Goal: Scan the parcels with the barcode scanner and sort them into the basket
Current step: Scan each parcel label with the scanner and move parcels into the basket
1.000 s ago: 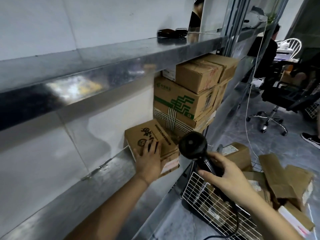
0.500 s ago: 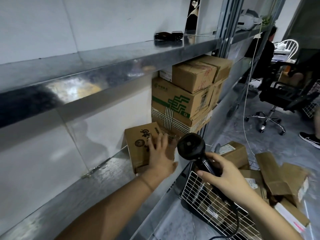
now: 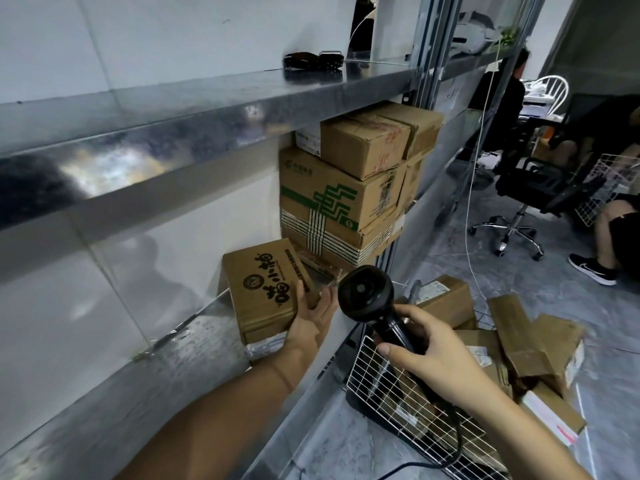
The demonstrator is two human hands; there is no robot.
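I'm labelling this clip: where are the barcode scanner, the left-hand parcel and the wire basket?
barcode scanner (image 3: 365, 294): head view, on its round black head.
left-hand parcel (image 3: 263, 282): head view, on its printed top face.
wire basket (image 3: 379, 381): head view, on its white near wall.

Dim, cool light: white glare smears the shelf lip (image 3: 114, 168) up-left of the fingers (image 3: 327, 299) of the left hand (image 3: 311, 322); soft shadow on the wall (image 3: 69, 306) beside them — straight edges bow, detail soft.
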